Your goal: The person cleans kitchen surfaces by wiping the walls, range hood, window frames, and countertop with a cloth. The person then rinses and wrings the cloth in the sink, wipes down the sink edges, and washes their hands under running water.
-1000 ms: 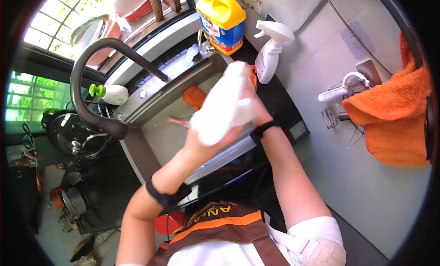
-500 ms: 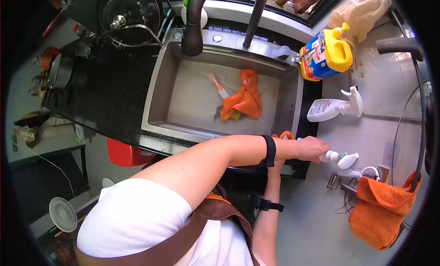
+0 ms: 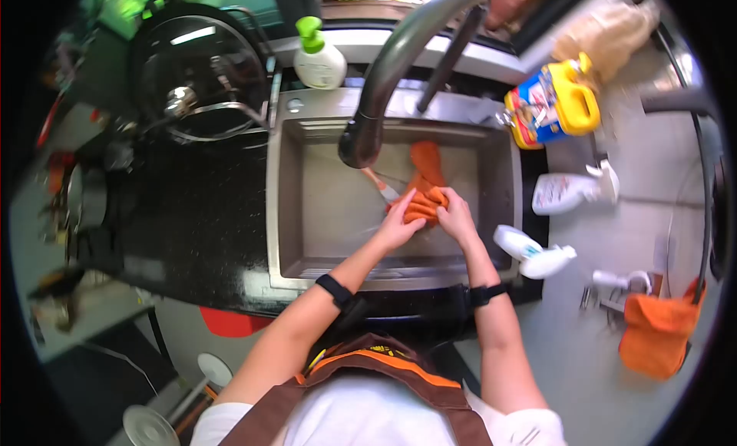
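A bunched orange cloth (image 3: pixel 422 206) is gripped between my two hands, low over the sink (image 3: pixel 274 216). My left hand (image 3: pixel 399 222) pinches its left side, and my right hand (image 3: pixel 454 216) has its fingers closed on the right side. Another piece of orange cloth (image 3: pixel 427 160) lies in the sink just beyond; where it meets the held cloth I cannot make out. Left of it rests a slim orange-and-white handle (image 3: pixel 381 185), its far end hidden under cloth and hand. To the right of my right hand, a white spray bottle (image 3: pixel 528 250) lies by the sink's rim.
A dark faucet (image 3: pixel 368 131) arches over the sink. Behind stands a green-topped pump bottle (image 3: pixel 320 62). On the right are a yellow-and-blue jug (image 3: pixel 553 104), another white spray bottle (image 3: pixel 572 193) and a hanging orange towel (image 3: pixel 659 335). A glass lid (image 3: pixel 203 77) stands at the left.
My left hand has let go of the white spray bottle at the right and moved left over the sink. My right hand has brought the orange cloth into the sink, where both hands hold it.
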